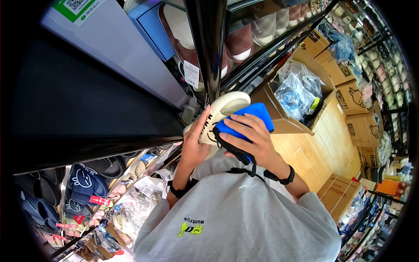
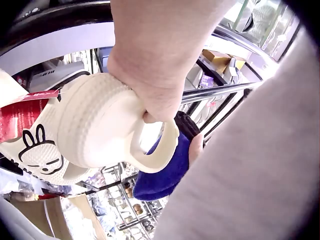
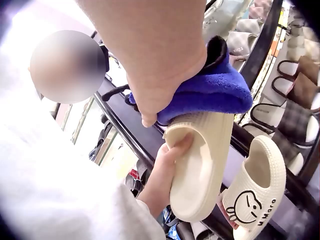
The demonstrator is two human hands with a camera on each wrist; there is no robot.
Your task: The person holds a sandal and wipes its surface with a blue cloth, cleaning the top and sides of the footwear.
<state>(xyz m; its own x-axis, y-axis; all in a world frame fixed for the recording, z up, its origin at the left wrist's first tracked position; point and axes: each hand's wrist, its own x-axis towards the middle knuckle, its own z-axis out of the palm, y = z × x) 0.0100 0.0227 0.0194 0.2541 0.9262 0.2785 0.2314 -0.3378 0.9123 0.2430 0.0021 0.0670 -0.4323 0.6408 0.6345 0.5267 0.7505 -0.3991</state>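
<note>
A cream slipper (image 1: 233, 101) with black lettering is held in the left hand (image 1: 196, 142). In the right wrist view the left thumb (image 3: 181, 146) reaches inside the opening of a cream slipper (image 3: 192, 192). A second cream slipper (image 3: 255, 182), bearing a rabbit face, is close beside it; whether the left hand also holds it, I cannot tell. The right hand (image 1: 251, 137) grips a blue cloth (image 1: 260, 114) with a black edge and cord, fingers spread over it. The cloth (image 3: 210, 95) lies against the slipper's end, hiding part of it.
Shelves of slippers (image 1: 264, 30) stand ahead and at the lower left (image 1: 83, 183). A black post (image 1: 207, 48) rises just beyond the hands. To the right, an open carton (image 1: 286, 120) holds plastic bags, with more cartons (image 1: 349, 98) behind it on the wooden floor (image 1: 331, 144).
</note>
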